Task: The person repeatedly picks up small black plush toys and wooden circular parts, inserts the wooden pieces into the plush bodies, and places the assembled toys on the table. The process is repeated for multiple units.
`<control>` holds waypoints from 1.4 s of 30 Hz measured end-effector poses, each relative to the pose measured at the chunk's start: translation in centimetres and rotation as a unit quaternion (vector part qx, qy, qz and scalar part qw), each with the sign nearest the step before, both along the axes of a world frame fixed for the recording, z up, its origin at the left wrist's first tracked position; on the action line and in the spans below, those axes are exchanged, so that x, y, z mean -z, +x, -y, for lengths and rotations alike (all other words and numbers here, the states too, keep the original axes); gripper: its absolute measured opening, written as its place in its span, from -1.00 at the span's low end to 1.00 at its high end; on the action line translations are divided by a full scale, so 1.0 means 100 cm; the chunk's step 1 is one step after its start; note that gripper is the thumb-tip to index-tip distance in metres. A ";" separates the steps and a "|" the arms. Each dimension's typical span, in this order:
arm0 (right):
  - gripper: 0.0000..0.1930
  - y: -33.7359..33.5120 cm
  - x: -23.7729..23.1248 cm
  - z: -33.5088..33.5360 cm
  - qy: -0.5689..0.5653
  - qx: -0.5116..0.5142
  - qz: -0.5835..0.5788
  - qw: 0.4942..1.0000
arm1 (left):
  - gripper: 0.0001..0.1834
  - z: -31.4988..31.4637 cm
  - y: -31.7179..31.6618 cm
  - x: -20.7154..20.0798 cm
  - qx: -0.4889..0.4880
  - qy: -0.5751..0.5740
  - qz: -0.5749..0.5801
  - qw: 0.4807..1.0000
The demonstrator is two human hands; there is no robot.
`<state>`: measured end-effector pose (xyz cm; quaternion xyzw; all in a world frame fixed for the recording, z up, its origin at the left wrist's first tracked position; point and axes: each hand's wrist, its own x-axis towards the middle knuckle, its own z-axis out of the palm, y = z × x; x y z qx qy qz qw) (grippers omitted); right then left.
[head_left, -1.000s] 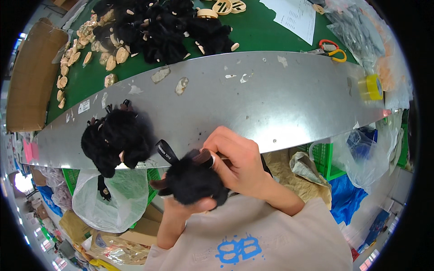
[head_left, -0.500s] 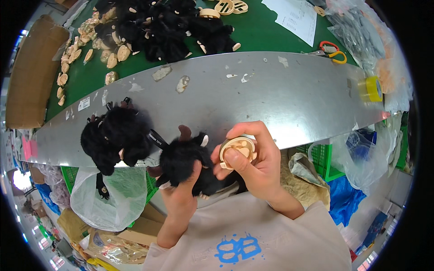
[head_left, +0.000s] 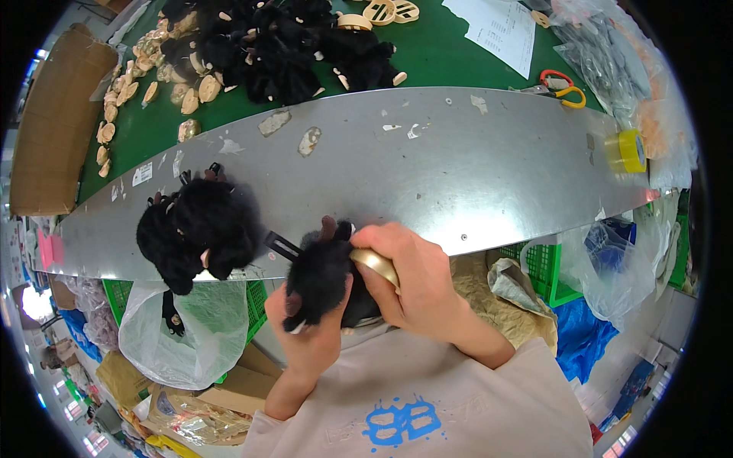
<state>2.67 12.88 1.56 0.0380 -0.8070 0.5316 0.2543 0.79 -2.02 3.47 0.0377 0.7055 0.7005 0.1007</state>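
Observation:
A small black plush toy (head_left: pixel 319 273) with brown ears and a black ribbon loop is gripped in my left hand (head_left: pixel 314 343), just over the near edge of the metal tabletop. My right hand (head_left: pixel 424 286) holds a round beige plastic piece (head_left: pixel 377 264) with its smooth domed side toward me. That piece is pressed against the right side of the plush; the contact itself is hidden by my fingers. Left of my hands, black plush toys (head_left: pixel 210 229) lie together on the metal surface (head_left: pixel 427 168).
A heap of black plush (head_left: pixel 282 57) and many loose beige pieces (head_left: pixel 206 89) lie on the green surface beyond. Scissors (head_left: pixel 563 88), a paper sheet (head_left: pixel 496 34) and yellow tape (head_left: pixel 631 150) are at right. Below the edge hang a clear bag (head_left: pixel 179 336) and a green crate (head_left: pixel 546 271).
The right hand has turned the round piece over, from its hollow detailed side to its domed side, and brought it left against the plush. The left hand has tilted the plush.

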 end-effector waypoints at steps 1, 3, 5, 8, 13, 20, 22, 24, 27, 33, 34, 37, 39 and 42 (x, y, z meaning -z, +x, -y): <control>-0.59 -0.002 0.005 0.000 0.040 0.013 -0.023 0.999 | -0.71 0.004 0.001 0.004 0.019 -0.057 -0.043 0.997; -0.55 -0.004 0.015 0.002 0.085 0.025 -0.038 0.995 | -0.74 0.002 0.000 0.007 0.017 -0.047 -0.057 0.997; -0.51 -0.006 0.015 0.005 0.091 0.029 -0.046 0.994 | -0.72 0.002 0.001 0.010 0.004 -0.019 -0.045 0.999; -0.47 -0.007 0.009 0.007 0.060 0.006 -0.045 0.997 | -0.69 -0.005 0.002 0.009 -0.037 0.086 0.035 0.995; -0.51 -0.006 0.013 -0.006 0.115 -0.035 -0.039 0.992 | -0.69 -0.002 -0.012 0.005 0.021 0.141 0.138 0.980; -0.63 -0.003 0.020 -0.018 0.000 -0.034 -0.039 0.999 | -0.68 -0.001 -0.006 0.007 0.086 0.111 0.176 0.974; -0.66 -0.001 0.018 -0.019 -0.103 -0.051 -0.025 0.993 | -0.67 -0.001 -0.008 0.011 0.066 0.136 0.184 0.971; -0.67 0.000 0.015 -0.016 -0.149 -0.047 -0.001 0.988 | -0.63 -0.003 -0.010 0.009 0.098 0.206 0.186 0.956; -0.68 -0.004 0.017 -0.012 -0.180 -0.042 -0.012 0.983 | -0.45 -0.004 -0.010 0.008 0.121 0.294 0.227 0.921; -0.69 -0.008 0.021 -0.010 -0.198 -0.039 -0.018 0.979 | -0.32 -0.003 -0.005 0.019 0.135 0.363 0.305 0.870; -0.69 -0.009 0.023 -0.011 -0.194 -0.041 -0.018 0.980 | -0.33 -0.001 -0.005 0.024 0.146 0.371 0.305 0.865; -0.67 -0.011 0.030 -0.012 -0.183 -0.034 -0.021 0.982 | -0.28 0.000 -0.009 0.026 0.184 0.327 0.285 0.882; -0.66 -0.012 0.035 -0.012 -0.167 -0.028 -0.033 0.985 | -0.27 0.002 -0.013 0.021 0.202 0.254 0.251 0.912; -0.66 -0.013 0.039 -0.012 -0.139 -0.021 -0.057 0.988 | -0.59 0.002 -0.015 0.008 0.160 0.176 0.154 0.959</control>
